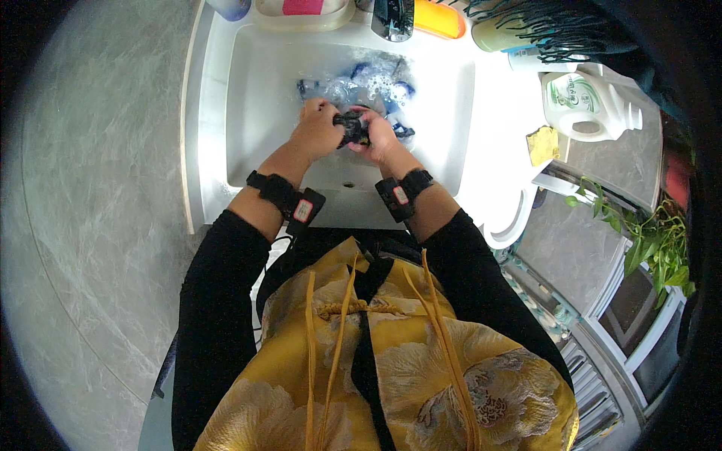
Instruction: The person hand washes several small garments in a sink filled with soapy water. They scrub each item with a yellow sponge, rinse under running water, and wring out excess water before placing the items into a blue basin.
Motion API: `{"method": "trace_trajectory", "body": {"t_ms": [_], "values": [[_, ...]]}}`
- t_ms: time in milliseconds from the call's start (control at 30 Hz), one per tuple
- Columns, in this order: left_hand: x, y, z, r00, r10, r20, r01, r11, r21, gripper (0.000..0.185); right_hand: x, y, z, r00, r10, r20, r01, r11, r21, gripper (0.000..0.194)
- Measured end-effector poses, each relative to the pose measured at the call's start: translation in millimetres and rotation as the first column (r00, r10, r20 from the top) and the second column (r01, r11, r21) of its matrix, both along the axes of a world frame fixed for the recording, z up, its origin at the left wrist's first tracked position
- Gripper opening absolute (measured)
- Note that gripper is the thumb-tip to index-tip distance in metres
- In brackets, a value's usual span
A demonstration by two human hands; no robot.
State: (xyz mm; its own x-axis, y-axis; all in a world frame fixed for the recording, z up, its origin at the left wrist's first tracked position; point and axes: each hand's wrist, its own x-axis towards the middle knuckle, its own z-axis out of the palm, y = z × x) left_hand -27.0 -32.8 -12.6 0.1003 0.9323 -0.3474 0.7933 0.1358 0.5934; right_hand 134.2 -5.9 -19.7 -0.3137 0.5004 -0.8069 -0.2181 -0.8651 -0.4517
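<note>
A bunched black cloth (354, 128) is gripped between my two hands, low over the white sink basin (259, 62). My left hand (319, 127) closes on its left end, and my right hand (377, 134) holds its right end with the fingers curled round it. Just beyond my hands, blue and dark wet fabric (361, 93) lies in sudsy water, with white foam on top. What kind of garment the black cloth is cannot be made out.
Along the sink's back edge stand a soap dish with a pink bar (303, 7), a dark container (393, 21) and an orange bottle (439, 20). A white detergent jug (586, 107) and a yellow cloth (543, 145) lie to the right. Dark fringed fabric (564, 28) hangs at the upper right.
</note>
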Motion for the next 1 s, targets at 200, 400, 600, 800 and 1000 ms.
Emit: {"method": "trace_trajectory", "body": {"t_ms": [200, 400, 600, 800, 1000], "values": [[24.6, -4.5, 36.7, 0.949, 0.156, 0.274, -0.188, 0.978, 0.093, 0.061, -27.5, 2.2, 3.6, 0.908, -0.367, -0.203, 0.319, 0.919, -0.233, 0.038], [24.4, 6.4, 35.2, 0.927, 0.202, 0.317, -0.232, 0.971, 0.058, 0.063, -41.2, 1.5, 39.4, 0.930, -0.350, 0.116, 0.364, 0.921, -0.138, 0.040], [15.6, 15.2, 32.0, 0.927, 0.182, 0.327, -0.148, 0.981, -0.127, 0.056, -39.5, -1.1, 25.2, 0.896, 0.178, 0.406, -0.209, 0.977, 0.035, 0.044], [-11.9, 21.0, 25.7, 0.977, 0.000, -0.215, -0.069, 0.947, -0.314, 0.054, -5.1, 2.5, -4.6, 0.554, 0.440, 0.706, -0.739, 0.651, 0.174, 0.038], [-22.6, -6.9, 12.6, 0.966, -0.209, -0.150, 0.205, 0.978, -0.041, 0.043, 16.6, -3.0, -22.2, 0.404, 0.148, 0.903, -0.874, 0.353, 0.333, 0.041]]}}
